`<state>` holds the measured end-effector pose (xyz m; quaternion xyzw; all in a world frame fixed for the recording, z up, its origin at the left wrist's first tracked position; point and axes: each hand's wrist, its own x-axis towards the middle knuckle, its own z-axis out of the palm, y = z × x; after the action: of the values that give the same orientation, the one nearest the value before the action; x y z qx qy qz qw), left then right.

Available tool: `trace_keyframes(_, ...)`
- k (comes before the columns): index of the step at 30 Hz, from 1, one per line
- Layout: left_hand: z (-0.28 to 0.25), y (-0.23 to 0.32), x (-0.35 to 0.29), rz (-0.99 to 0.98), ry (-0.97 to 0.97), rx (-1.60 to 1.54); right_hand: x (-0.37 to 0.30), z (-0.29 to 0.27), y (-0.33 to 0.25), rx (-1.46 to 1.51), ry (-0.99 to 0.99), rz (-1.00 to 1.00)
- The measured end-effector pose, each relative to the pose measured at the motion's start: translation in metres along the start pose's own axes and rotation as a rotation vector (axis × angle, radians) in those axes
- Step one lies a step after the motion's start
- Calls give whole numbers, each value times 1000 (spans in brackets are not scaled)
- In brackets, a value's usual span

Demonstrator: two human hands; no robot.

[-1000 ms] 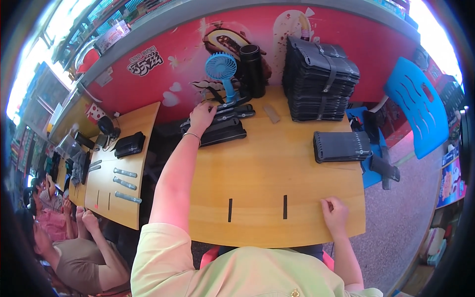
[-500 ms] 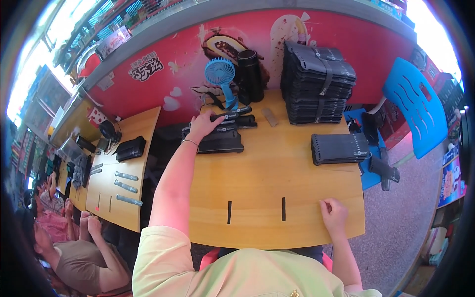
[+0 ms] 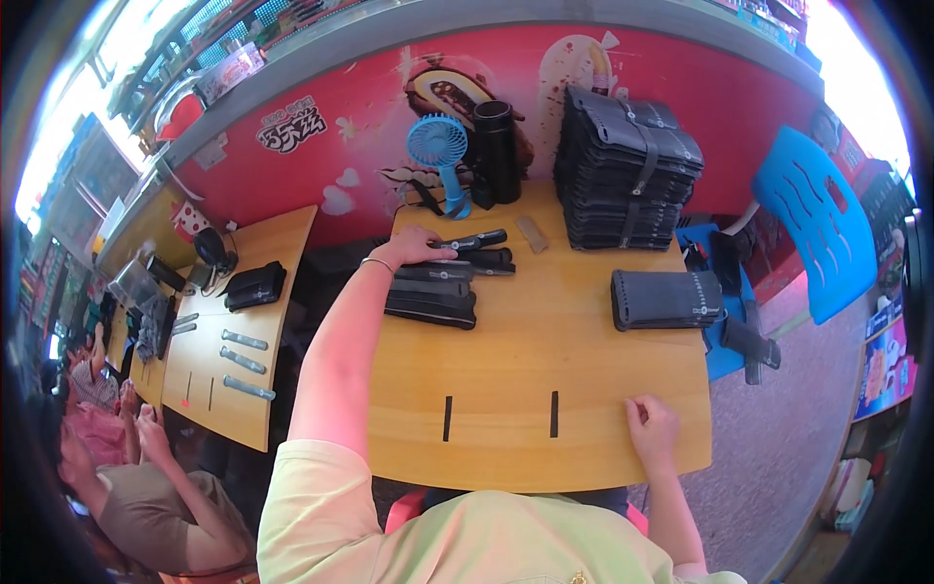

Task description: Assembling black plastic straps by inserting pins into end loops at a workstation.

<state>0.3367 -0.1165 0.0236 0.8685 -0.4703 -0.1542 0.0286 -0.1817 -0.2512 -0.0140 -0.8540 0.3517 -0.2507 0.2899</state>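
- The left hand (image 3: pixel 416 245) is on the near side of the blue fan (image 3: pixel 438 141), a little left of it, with its fingers bent over the left end of a slim black band (image 3: pixel 474 239). They look nearly closed, but the tips are hidden, so I cannot tell whether they grip it or only press.
- To handle this well, I would pinch that end firmly between thumb and fingers, keep the wrist low, and lift evenly so that the other black pieces (image 3: pixel 428 309) do not catch or slide.
- Those pieces lie overlapped, further to the near side of the blue fan; their long axes run mostly crosswise.
- The slim black band lies near and slightly right of the blue fan's foot. Its long axis also runs crosswise, the free end pointing right and slightly toward the far side.
- The tall stack (image 3: pixel 630 170) of black folded pieces stands well right of the blue fan.
- The right hand (image 3: pixel 654 428) is far to the near right of the blue fan, fingers loosely curled. Nothing shows in them; I cannot tell if they close fully.
- The small stack (image 3: pixel 666 300) is right of the blue fan and nearer, lying crosswise.
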Motion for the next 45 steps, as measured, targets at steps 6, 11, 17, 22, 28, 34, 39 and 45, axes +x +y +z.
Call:
trace_keyframes(6,2,5,-12,74,32,-55,1,-1,-4,11,-10,0)
trace_keyframes(11,-10,22,-27,77,130,-4,2,0,-1,6,-7,-14)
trace_keyframes(17,-40,45,-55,127,356,-87,-3,0,2,8,3,-16)
trace_keyframes(22,-83,57,-93,242,610,-41,-4,4,3,-28,5,-6)
trace_keyframes(28,-91,99,-187,263,336,-197,-4,2,2,11,-21,54)
trace_keyframes(34,6,70,-217,120,-136,-337,1,6,0,16,-21,20)
trace_keyframes(39,35,55,-197,152,7,-354,-3,3,-2,-15,11,-9)
trace_keyframes(45,28,59,-152,199,107,-260,-4,3,2,-5,21,-5)
